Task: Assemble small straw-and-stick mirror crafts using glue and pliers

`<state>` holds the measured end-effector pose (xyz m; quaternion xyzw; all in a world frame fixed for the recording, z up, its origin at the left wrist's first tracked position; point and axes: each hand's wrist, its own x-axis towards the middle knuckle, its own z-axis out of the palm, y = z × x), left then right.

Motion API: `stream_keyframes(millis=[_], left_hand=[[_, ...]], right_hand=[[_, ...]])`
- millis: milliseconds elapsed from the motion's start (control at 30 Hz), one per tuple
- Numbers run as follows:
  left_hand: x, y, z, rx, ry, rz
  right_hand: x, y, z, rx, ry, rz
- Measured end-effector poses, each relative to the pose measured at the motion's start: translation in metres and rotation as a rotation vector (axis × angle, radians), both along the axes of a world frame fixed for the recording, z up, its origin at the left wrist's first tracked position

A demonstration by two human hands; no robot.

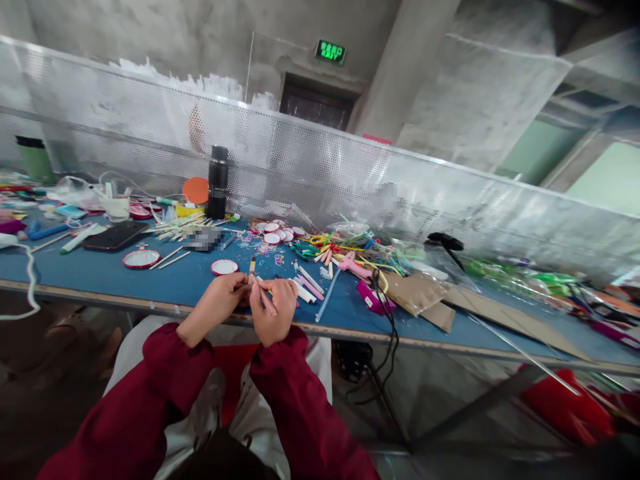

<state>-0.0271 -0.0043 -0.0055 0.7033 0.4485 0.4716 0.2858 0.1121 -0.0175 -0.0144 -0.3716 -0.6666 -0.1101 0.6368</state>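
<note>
My left hand point(220, 299) and my right hand point(274, 308) meet at the near edge of the blue table point(180, 283), both in dark red sleeves. Both hands are closed in a pinch around a thin pale stick point(263, 293) held between them. A small round white lid with a red rim point(224, 267) lies just beyond my left hand. A few pale and pink sticks point(310, 285) lie right of my right hand. The fingertips partly hide what else is pinched.
A black bottle point(217, 181), a black phone point(115, 235), a pile of wooden sticks point(175, 230) and more round lids point(277, 233) sit farther back. A heap of coloured craft bits point(350, 257), cardboard point(425, 293) and a black cable point(385, 313) lie right. A perforated metal screen point(320, 167) backs the table.
</note>
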Motion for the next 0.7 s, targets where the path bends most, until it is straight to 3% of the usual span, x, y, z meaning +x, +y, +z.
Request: stream_keyframes(millis=[467, 700], left_hand=[[-0.0001, -0.0004, 0.0011, 0.014, -0.018, -0.001], [0.0025, -0.004, 0.0036, -0.019, -0.073, -0.019]], right_hand=[[-0.0004, 0.0012, -0.0011, -0.007, 0.024, -0.069], [-0.0015, 0.0026, -0.0013, 0.024, 0.007, -0.026]])
